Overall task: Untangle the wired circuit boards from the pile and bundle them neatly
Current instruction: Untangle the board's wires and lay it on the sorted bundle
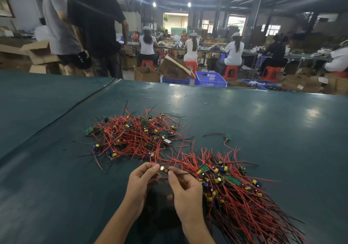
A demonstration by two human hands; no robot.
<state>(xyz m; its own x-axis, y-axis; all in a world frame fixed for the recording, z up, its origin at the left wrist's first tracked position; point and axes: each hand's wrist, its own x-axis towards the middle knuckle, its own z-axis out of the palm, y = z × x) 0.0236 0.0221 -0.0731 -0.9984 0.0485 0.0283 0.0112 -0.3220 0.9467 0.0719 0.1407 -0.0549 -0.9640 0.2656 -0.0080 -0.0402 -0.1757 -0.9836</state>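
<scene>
A tangled pile of small circuit boards with red and black wires (135, 136) lies on the dark green table (263, 123), ahead of my hands. To my right lies a larger bundle (231, 189), its boards grouped together and its wires fanning toward the near right. My left hand (140, 183) and my right hand (185, 189) both pinch one small circuit board (164, 169) held just above the table, between pile and bundle. Its red wires trail away toward the bundle. One loose board with wires (227, 137) lies apart, to the right of the pile.
A black cable (79, 105) runs along a seam at the table's left. Beyond the far edge two people (88, 27) stand with their backs turned. Blue crates (210, 79), cardboard boxes and seated workers on red stools fill the hall behind.
</scene>
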